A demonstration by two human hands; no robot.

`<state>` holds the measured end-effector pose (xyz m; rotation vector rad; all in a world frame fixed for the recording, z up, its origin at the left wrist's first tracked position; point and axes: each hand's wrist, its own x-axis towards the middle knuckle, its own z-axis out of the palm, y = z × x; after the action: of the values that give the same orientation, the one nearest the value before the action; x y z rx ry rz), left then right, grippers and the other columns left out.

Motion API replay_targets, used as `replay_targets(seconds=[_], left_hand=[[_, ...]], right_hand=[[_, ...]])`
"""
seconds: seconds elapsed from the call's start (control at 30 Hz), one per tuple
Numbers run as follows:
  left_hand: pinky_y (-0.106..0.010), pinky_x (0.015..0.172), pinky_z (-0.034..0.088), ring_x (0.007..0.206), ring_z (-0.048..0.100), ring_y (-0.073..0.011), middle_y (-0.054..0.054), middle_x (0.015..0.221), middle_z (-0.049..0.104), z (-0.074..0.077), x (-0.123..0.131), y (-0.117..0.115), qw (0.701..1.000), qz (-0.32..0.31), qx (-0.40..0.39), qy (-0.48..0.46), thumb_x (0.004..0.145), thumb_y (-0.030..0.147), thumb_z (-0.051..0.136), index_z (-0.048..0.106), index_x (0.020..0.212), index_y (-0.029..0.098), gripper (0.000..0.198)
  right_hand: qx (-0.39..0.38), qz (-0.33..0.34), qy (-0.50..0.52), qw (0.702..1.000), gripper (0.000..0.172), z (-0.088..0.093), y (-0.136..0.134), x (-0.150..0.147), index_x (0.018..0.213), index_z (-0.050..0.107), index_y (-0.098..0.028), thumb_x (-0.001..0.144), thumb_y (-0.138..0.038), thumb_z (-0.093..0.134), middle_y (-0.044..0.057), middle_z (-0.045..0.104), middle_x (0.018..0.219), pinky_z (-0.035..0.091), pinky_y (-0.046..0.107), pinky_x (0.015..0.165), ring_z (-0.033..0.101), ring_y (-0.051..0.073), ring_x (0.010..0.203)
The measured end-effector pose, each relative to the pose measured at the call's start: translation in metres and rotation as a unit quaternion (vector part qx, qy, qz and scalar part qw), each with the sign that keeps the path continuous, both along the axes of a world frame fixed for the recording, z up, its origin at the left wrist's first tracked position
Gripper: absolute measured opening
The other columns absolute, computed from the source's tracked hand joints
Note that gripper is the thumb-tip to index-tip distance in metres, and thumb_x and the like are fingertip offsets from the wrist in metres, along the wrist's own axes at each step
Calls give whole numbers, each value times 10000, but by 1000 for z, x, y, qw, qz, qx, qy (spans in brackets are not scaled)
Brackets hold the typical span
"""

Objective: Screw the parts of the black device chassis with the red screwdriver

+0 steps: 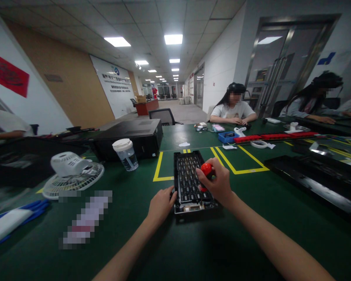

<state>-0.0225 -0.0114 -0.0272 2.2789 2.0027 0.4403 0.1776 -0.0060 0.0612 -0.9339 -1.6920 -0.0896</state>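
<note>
Black slotted tray (187,177) runs lengthwise away from us. Right hand (219,182) pinches red handle (206,168) above; curled left hand (162,201) touches edge.

The oblong black case (190,213) lies open on the table (152,249), long sides running away, rows of small metallic pieces inside, with the glossy red, round-topped tool (206,168) at its right side.

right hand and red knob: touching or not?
Touching. The head view shows the right hand closed around the red knob, its thumb and fingers against it, with no gap visible.
</note>
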Motion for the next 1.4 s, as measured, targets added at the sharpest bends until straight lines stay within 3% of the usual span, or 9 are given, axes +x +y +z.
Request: replay_targets(seconds=[0.13, 0.37, 0.6, 0.77, 1.0, 1.1, 1.2, 1.3, 1.4], left_hand=[[-281, 791, 424, 965, 578, -186, -43, 1080, 642, 0, -1, 0, 1000, -4, 4, -3, 905, 404, 311, 499, 1216, 248, 395], [-277, 773, 430, 954, 582, -184, -42, 1063, 647, 0, -1, -1, 1000, -2, 4, -7, 904, 407, 314, 501, 1214, 247, 396], [-286, 802, 429, 970, 578, -190, -53, 1092, 641, 0, -1, -1, 1000, -2, 10, -6, 906, 407, 307, 511, 1211, 218, 413], [-280, 795, 428, 954, 585, -188, -51, 1079, 648, 1, 0, -1, 1000, 3, 8, -1, 904, 408, 316, 519, 1204, 223, 407], [-281, 782, 430, 949, 589, -189, -57, 1072, 649, 3, 0, -2, 1000, 0, 10, 0, 906, 411, 309, 519, 1204, 224, 409], [-275, 787, 428, 952, 588, -185, -56, 1074, 648, 3, 0, -2, 1000, 0, 8, 2, 906, 402, 313, 518, 1203, 227, 401], [-278, 792, 429, 958, 586, -186, -58, 1078, 647, 3, 1, -2, 1000, -2, 6, 6, 905, 393, 316, 516, 1204, 222, 398], [-278, 791, 430, 952, 586, -186, -57, 1078, 646, 3, 1, -1, 1000, 2, 6, 10, 905, 392, 316, 511, 1210, 221, 400], [-272, 792, 431, 952, 586, -184, -54, 1077, 646, 2, 1, -2, 1000, 6, 6, 9, 905, 398, 317, 511, 1212, 223, 403]], right_hand=[[-62, 38, 56, 996, 215, 2, -2, -1, 710, 417, -198, 753, -332, 580, -30, 503, 585, 366, 207, 471, 484, 101, 478], [-142, 94, 132, 976, 279, 2, -3, -2, 726, 376, -212, 719, -333, 627, -50, 518, 523, 372, 194, 396, 513, 106, 418], [-250, 219, 187, 924, 224, 0, 4, -5, 901, 409, -218, 793, -341, 562, -70, 510, 512, 403, 203, 345, 554, 135, 383], [-269, 288, 178, 901, 181, 3, 15, -4, 880, 542, -169, 797, -329, 563, -19, 569, 594, 472, 220, 430, 602, 135, 475], [-320, 422, 249, 811, 172, 6, 28, -4, 861, 564, -144, 739, -250, 622, 35, 638, 775, 525, 264, 470, 642, 153, 547], [-328, 450, 257, 790, 156, 3, 33, -5, 849, 547, -150, 735, -221, 626, -3, 620, 644, 456, 206, 369, 572, 110, 415], [-331, 470, 265, 774, 128, 0, 36, -6, 825, 521, -169, 751, -216, 613, -78, 494, 453, 380, 170, 302, 416, 65, 310], [-333, 500, 291, 744, 125, 0, 37, -6, 810, 511, -178, 787, -294, 553, -75, 465, 480, 357, 176, 288, 368, 61, 317], [-354, 536, 315, 699, 303, 3, 36, -4, 816, 522, -169, 852, -426, 364, -29, 498, 577, 371, 209, 309, 403, 78, 354]])
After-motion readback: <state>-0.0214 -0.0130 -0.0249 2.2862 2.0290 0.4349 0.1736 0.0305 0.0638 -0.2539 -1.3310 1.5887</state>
